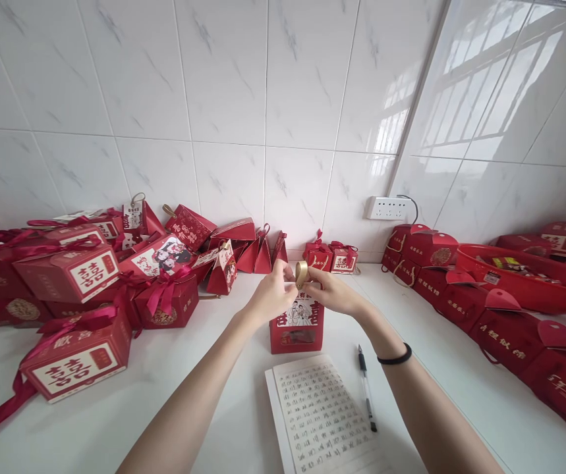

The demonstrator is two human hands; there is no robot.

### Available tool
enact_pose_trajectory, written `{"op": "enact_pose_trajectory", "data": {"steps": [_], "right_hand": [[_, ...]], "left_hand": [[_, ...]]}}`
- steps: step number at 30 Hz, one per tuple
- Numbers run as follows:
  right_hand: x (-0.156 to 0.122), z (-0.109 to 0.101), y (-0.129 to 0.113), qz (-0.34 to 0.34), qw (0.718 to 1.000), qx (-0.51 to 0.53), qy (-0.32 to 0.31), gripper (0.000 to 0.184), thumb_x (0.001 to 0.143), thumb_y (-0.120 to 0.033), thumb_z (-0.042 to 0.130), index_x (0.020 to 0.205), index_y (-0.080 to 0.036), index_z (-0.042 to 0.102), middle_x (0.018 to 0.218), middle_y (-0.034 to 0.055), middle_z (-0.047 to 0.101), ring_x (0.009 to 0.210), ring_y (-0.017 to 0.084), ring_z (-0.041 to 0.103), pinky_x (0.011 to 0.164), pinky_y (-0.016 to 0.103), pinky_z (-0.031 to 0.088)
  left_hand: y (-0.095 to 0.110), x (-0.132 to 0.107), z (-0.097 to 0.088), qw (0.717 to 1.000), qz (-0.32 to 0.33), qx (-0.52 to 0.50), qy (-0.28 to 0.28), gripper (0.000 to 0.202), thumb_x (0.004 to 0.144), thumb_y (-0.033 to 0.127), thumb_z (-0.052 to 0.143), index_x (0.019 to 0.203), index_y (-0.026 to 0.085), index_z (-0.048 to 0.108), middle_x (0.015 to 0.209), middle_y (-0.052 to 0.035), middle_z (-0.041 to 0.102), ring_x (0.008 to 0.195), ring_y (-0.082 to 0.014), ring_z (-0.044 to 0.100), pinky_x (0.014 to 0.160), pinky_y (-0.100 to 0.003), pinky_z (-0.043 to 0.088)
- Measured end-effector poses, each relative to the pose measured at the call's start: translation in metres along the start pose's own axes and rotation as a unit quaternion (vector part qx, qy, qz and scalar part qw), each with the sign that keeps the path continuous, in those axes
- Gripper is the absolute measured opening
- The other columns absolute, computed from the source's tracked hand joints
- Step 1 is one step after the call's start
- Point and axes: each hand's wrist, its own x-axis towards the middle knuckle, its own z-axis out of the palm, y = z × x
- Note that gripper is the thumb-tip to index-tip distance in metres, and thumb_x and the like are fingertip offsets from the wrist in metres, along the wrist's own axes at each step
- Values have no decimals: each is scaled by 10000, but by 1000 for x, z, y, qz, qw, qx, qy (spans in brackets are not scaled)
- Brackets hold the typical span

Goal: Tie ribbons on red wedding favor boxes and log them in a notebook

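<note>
A small red gift box (296, 339) with a white printed front and a clear window stands upright on the white table in front of me. From its top rises a loop of gold ribbon (301, 272). My left hand (273, 291) pinches at the ribbon's left side, fingers closed. On the other side my right hand (335, 289) is closed on the ribbon too, its wrist ringed by a black band (395, 355). Both hands hide the top edge of the box.
A handwritten notebook (319, 415) and a pen (366, 388) lie nearer me. Red boxes with ribbons (78, 359) are piled at left. Two little boxes (344, 258) stand by the wall. At right are a row of red boxes (505, 336), a red basin (549, 280) and a power strip (387, 209).
</note>
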Motion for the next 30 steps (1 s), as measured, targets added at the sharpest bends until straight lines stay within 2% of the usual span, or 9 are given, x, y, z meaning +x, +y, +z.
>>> {"op": "enact_pose_trajectory", "data": {"steps": [5,9,12,17,23,27,30], "right_hand": [[0,-1,-1,12,1000,13,-1,93,764,-214,403,739,-165,478,637,-40,421,569,93,366,548,229,312],[0,-1,0,17,1000,11,0,106,761,-245,411,748,-164,477,657,-30,456,585,101,390,551,237,318],[1,0,2,16,1000,12,5,133,769,-289,426,739,-165,465,661,-25,472,591,105,402,549,240,323],[0,0,2,14,1000,3,5,140,791,-290,429,731,-168,463,686,-19,493,607,108,424,560,244,333],[0,0,2,8,1000,9,0,157,813,-304,434,720,-178,451,661,-27,475,586,106,418,551,241,327],[0,-1,3,7,1000,0,1,125,807,-264,415,730,-177,461,666,-23,480,588,108,416,546,239,332],[0,-1,4,-16,1000,6,-7,111,804,-224,394,785,-172,491,748,0,525,664,122,466,616,255,378]], "left_hand": [[2,-1,0,999,-6,46,-2,156,720,129,451,812,214,357,789,1,553,689,-156,587,606,-265,422],[0,0,0,1000,11,29,-5,85,793,235,458,817,215,379,823,0,565,711,-154,593,596,-252,413],[-2,1,2,1000,3,23,-6,127,821,296,470,814,213,373,808,8,557,699,-155,599,570,-245,397],[-5,2,6,997,35,63,30,110,828,245,472,795,205,374,770,9,530,685,-151,572,590,-258,399],[-10,2,12,994,88,33,49,34,818,163,459,806,189,441,848,-18,563,740,-140,572,675,-279,453],[-11,3,13,993,98,16,64,53,805,140,462,783,186,447,795,-8,550,751,-136,561,695,-274,466],[-11,2,13,989,126,15,69,88,802,115,433,749,184,447,769,-2,514,735,-125,536,694,-257,466]]}}
